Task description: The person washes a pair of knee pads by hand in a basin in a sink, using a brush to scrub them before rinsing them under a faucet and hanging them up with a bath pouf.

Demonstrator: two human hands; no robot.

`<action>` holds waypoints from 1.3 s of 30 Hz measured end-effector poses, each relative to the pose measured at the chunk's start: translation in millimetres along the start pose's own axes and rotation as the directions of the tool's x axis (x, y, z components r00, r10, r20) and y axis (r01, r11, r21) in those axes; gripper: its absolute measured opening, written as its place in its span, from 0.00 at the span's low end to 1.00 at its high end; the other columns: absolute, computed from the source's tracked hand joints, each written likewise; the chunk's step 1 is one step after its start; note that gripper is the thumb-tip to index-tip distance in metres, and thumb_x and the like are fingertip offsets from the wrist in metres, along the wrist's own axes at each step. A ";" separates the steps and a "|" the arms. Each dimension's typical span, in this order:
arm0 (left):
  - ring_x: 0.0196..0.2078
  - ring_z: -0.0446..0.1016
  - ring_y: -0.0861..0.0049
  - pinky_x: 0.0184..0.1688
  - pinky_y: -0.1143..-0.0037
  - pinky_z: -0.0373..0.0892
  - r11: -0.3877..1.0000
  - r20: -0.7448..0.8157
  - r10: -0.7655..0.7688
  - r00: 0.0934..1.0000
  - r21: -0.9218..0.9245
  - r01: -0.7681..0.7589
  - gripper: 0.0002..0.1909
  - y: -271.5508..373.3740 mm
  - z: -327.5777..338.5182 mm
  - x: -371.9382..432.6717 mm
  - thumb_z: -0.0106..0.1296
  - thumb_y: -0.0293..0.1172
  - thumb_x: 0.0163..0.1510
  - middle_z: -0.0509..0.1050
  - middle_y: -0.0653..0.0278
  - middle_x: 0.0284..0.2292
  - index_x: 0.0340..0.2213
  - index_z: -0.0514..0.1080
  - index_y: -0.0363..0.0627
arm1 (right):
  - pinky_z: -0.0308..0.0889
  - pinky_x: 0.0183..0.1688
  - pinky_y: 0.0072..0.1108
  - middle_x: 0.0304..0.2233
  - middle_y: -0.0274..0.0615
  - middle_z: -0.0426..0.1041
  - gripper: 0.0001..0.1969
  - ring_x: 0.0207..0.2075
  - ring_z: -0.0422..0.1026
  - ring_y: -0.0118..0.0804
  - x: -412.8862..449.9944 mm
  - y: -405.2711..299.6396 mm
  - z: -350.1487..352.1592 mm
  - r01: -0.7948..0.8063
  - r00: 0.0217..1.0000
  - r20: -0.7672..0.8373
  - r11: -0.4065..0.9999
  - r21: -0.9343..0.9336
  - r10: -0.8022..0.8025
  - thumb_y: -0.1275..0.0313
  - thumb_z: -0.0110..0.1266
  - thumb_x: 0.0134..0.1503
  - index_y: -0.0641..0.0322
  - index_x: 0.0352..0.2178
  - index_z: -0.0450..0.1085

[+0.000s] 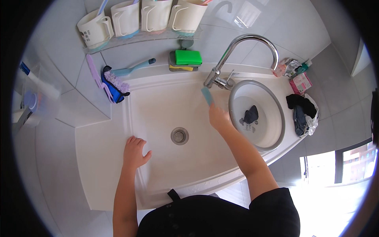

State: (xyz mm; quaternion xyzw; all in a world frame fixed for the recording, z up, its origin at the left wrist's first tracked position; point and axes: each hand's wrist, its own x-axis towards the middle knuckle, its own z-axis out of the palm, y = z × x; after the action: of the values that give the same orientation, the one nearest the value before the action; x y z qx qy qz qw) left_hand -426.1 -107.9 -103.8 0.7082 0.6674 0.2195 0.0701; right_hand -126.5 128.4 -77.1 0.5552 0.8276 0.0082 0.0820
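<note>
My left hand [135,151] rests on the left rim of the white sink [165,100], thumb apart from the fingers, holding nothing. Over the back right of the basin, my right hand [218,117] grips a light-blue, flat, narrow cleaning tool [207,95], perhaps a brush. Its far end is close to the base of the chrome faucet [217,69]; whether they touch I cannot tell. The tool's lower part is hidden in my fist. To the right of that hand stands a grey-rimmed white washbasin [282,109] with a dark wadded cloth [251,114] inside.
A green sponge [188,57] sits in a wall holder behind the sink. Several cups [125,19] stand on a clear shelf above. At left lie a blue-and-lilac brush [114,86] and a blue-handled brush [133,68]. Dark clothes [300,108] and a pink box [301,83] are at right.
</note>
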 end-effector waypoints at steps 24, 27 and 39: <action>0.39 0.69 0.60 0.54 0.62 0.59 0.999 -0.020 -0.023 1.000 -0.050 0.022 0.18 -2.6 -0.4 0.6 0.60 0.33 0.34 0.73 0.58 0.32 0.29 0.70 0.40 | 0.69 0.39 0.37 0.36 0.53 0.72 0.23 0.38 0.73 0.51 5.1 -3.2 16.9 -0.102 0.987 0.140 0.985 0.140 0.082 0.72 0.40 0.55 0.65 0.53 0.55; 0.38 0.69 0.61 0.54 0.61 0.60 0.998 -0.009 0.001 1.000 -0.067 -0.002 0.17 1.7 3.7 5.4 0.60 0.33 0.34 0.73 0.58 0.32 0.29 0.70 0.40 | 0.69 0.38 0.40 0.35 0.54 0.72 0.23 0.38 0.73 0.53 20.9 -5.4 17.3 -0.114 0.987 0.133 0.977 0.180 0.090 0.70 0.38 0.56 0.65 0.53 0.55; 0.39 0.69 0.61 0.54 0.62 0.59 0.998 0.013 -0.004 1.000 -0.060 0.004 0.17 4.7 1.2 7.9 0.60 0.33 0.35 0.73 0.58 0.32 0.30 0.71 0.40 | 0.69 0.37 0.38 0.34 0.55 0.72 0.24 0.35 0.73 0.54 29.0 -3.2 21.0 -0.117 0.992 0.084 0.963 0.244 0.099 0.70 0.39 0.56 0.64 0.55 0.54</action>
State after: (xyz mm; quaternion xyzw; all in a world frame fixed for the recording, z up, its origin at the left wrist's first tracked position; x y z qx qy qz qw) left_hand -421.2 -100.5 -101.3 0.7058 0.6614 0.2347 0.0959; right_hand -137.2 152.3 -101.8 0.6053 0.7872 -0.1108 0.0408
